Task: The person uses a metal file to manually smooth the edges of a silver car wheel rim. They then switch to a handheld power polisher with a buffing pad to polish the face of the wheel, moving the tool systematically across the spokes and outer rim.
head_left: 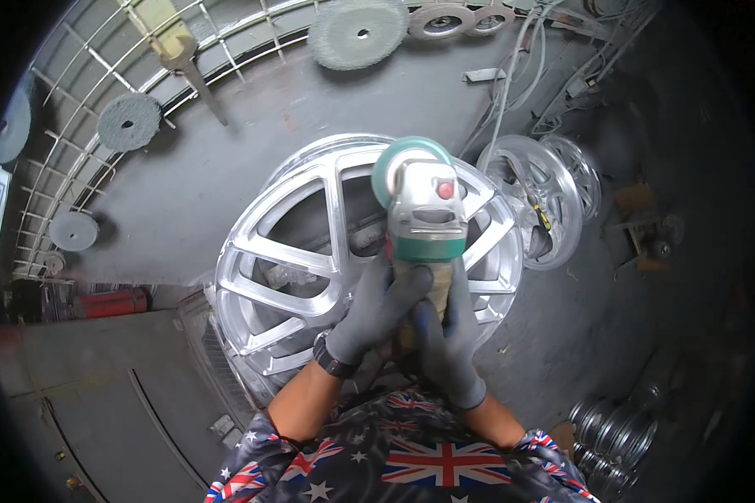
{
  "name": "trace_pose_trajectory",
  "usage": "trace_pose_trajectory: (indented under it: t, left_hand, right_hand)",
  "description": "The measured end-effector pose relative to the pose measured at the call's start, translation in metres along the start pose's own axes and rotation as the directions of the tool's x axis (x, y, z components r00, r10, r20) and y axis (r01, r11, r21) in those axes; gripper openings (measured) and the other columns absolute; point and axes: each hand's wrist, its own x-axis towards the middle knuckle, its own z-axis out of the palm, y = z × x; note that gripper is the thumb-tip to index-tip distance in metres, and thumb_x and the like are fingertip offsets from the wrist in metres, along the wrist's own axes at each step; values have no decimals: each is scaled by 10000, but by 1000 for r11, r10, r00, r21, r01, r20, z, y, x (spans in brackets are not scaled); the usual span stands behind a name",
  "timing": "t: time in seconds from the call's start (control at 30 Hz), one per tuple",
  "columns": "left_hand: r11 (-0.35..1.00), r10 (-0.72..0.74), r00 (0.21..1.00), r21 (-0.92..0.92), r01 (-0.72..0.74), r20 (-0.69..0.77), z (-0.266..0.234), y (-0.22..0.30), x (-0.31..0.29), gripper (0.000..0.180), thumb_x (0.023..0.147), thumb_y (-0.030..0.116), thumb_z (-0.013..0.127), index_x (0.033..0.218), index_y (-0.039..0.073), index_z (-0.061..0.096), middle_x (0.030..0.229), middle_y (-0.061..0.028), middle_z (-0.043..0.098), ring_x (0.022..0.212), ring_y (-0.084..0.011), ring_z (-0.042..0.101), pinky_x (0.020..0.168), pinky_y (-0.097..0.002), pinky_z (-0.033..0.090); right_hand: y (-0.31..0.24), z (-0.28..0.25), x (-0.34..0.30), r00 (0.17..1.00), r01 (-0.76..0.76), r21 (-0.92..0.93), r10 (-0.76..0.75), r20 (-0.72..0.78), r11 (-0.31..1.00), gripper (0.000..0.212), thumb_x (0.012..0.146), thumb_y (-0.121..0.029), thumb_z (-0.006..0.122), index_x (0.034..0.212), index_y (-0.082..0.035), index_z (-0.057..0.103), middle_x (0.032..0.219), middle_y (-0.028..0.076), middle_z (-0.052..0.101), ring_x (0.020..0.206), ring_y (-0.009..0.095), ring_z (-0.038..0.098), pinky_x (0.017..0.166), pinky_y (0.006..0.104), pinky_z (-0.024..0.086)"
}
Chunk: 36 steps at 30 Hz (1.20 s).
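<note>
Both my hands, in grey gloves, are wrapped round an angle grinder [428, 220] with a silver head and a green band. A green-rimmed disc [412, 159] sits at its far end. My left hand [376, 314] grips the body from the left, below the band. My right hand [451, 339] closes round the rear handle. Under the grinder lies a large silver alloy wheel rim [331, 277] with paired spokes. The grinder covers some of its right spokes. Whether the disc touches the metal, I cannot tell.
A wire grid [84, 63] on the wall holds grey abrasive wheels [361, 33]. More rims [554, 201] lean at the right, a yellow-handled tool [543, 220] in front of them. Pale cables [520, 75] hang nearby. Stacked rims [617, 436] stand at lower right; a red cylinder [113, 303] lies left.
</note>
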Motion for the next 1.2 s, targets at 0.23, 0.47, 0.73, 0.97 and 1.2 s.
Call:
trace_pose_trajectory:
  t: [0.23,0.47,0.73,0.97,1.2]
  left_hand:
    - [985,7,999,-169,-14,-45,0,2,-8,519,1003,288,661,1412,-12,554,1298,-107,660,1151,-154,614,980,-358,516]
    - [958,131,989,-246,-146,-75,-2,4,-12,484,1016,278,668,1389,-14,570,1257,-99,670,1094,-141,633,963,-334,516]
    - [974,158,987,-157,-163,-43,-5,-2,-7,410,1015,241,673,1330,-14,608,1200,-90,695,1047,-138,652,884,-335,534]
    - [928,154,980,-321,-188,-127,0,8,-20,393,1030,229,655,1338,-9,597,1212,-106,675,1084,-153,642,950,-347,517]
    - [912,181,973,-346,-220,-141,-5,-4,-27,392,1047,201,641,1370,-8,566,1275,-110,637,1163,-153,605,1007,-354,489]
  right_hand:
    - [-4,1,2,995,-25,33,21,97,999,765,938,-80,624,1615,52,291,1393,240,612,1250,272,636,1064,383,487]
    - [5,6,-1,992,109,-143,-99,75,984,743,962,-106,633,1598,83,300,1410,240,598,1243,273,632,1061,384,484]
    - [14,6,-2,989,148,-105,-143,47,983,754,971,-88,639,1603,105,277,1418,250,591,1265,273,614,1066,374,477]
    - [5,8,-1,985,140,-109,-127,113,984,781,951,-60,657,1609,100,268,1358,254,636,1196,268,657,1034,359,499]
    - [2,12,-1,971,198,-201,-164,174,959,791,954,-56,660,1617,95,256,1422,257,592,1251,253,612,1069,360,474]
